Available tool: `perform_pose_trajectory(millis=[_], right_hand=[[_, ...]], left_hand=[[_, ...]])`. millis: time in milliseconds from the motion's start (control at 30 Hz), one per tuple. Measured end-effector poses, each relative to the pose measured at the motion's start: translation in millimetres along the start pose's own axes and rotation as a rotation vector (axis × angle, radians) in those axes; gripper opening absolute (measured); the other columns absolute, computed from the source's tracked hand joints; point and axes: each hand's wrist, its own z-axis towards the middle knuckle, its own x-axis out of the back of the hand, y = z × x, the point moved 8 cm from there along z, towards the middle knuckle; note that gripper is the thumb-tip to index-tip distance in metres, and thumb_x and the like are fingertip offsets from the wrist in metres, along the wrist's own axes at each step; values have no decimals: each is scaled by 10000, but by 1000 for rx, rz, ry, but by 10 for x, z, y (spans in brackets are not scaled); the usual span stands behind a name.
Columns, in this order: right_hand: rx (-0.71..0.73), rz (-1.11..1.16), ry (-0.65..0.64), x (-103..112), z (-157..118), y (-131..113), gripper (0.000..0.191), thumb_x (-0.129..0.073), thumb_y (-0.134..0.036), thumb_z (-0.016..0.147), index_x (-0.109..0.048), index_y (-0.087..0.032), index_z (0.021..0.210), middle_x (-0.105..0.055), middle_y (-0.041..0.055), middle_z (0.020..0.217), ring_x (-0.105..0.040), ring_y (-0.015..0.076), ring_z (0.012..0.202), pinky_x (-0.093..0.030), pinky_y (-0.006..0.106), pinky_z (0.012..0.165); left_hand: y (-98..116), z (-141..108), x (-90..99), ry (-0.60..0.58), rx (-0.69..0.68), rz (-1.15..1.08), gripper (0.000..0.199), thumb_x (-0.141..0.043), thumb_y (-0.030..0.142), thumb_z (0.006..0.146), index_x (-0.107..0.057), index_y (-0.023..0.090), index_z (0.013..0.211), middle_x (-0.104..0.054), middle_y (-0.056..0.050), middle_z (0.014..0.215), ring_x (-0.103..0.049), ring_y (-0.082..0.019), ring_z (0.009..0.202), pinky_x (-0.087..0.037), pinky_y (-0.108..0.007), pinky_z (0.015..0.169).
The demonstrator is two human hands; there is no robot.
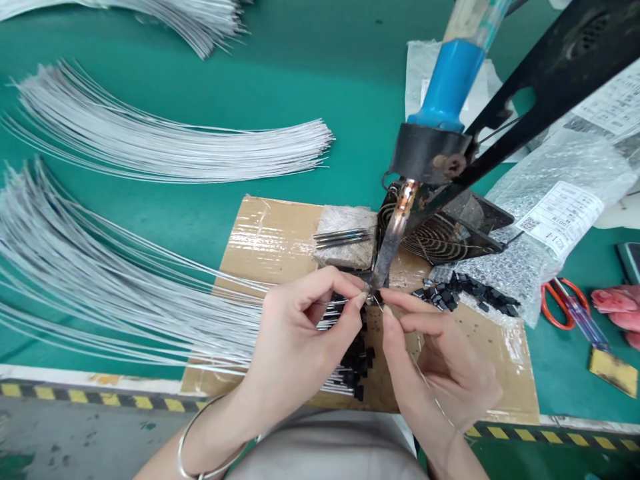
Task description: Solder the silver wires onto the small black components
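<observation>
My left hand (313, 333) pinches something small at the tip of the soldering iron (395, 233); fingertips mostly hide it. My right hand (440, 360) holds a thin solder wire (430, 387) between thumb and forefinger, its end by the iron's tip. The iron, with a blue handle (450, 83), points down from a black holder. Under and beside my left hand, white wires (225, 320) end in black connectors (357, 363) on the cardboard (275, 233). Loose black pieces (465, 291) lie right of my right hand's fingers.
Two more wire bundles lie at the upper left, one of them (200, 150) nearer. A black fan (445, 233) stands behind the iron. A black metal arm (550, 87) crosses the upper right. Plastic bags (560, 193), red-handled scissors (557, 310) and a yellow piece (613, 371) are at right.
</observation>
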Motion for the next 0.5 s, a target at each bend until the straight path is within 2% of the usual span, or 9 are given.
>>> perform_pose_trajectory(millis=[133,367,500], right_hand=[[34,0,-20,-6,3,-22,221,-746,-82,854,-674,-287,888,-830,4,1056,-810,203,896,-642,339,796],[76,1,30,2,-19,-38,203,-750,-69,848,-692,-261,877,-833,14,1037,-813,194,867,-648,313,787],[117,37,78,17,-29,-27,179,-770,-52,820,-703,-217,844,-834,21,1011,-813,177,853,-636,266,803]], left_hand=[[7,-13,4,2,-11,-28,156,-652,98,836,-708,207,740,-764,16,773,-656,-112,668,-468,-200,536],[17,-16,5,-1,-35,-47,180,-645,68,831,-708,206,735,-767,35,764,-669,-90,674,-496,-162,584],[-2,-15,16,6,-35,-24,160,-650,93,833,-713,204,736,-766,26,769,-663,-98,668,-468,-169,538]])
